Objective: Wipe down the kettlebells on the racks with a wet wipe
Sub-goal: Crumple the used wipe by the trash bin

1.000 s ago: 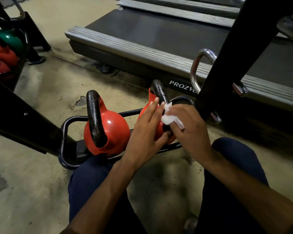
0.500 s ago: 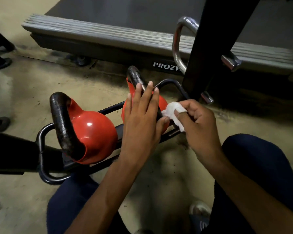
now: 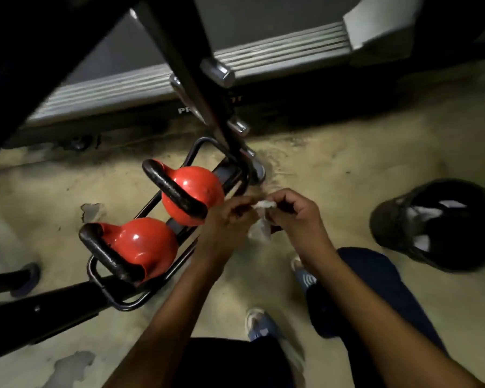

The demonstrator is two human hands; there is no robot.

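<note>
- Both hands have left the far kettlebell point(image 3: 196, 189): the left hand point(image 3: 230, 217) and right hand point(image 3: 297, 217), fingers curled, pinch the wet wipe point(image 3: 261, 229) between them.
- It hangs just beside the rack point(image 3: 118, 298), which also holds the near kettlebell point(image 3: 146, 245).

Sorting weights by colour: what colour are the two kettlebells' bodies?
Glossy red round kettlebell bodies, black metal handles; head view shows it.

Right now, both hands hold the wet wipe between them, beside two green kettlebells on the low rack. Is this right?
No. In the head view the near kettlebell and the far kettlebell are red, not green. The left hand and right hand do hold the wet wipe between them, beside the low rack.
</note>
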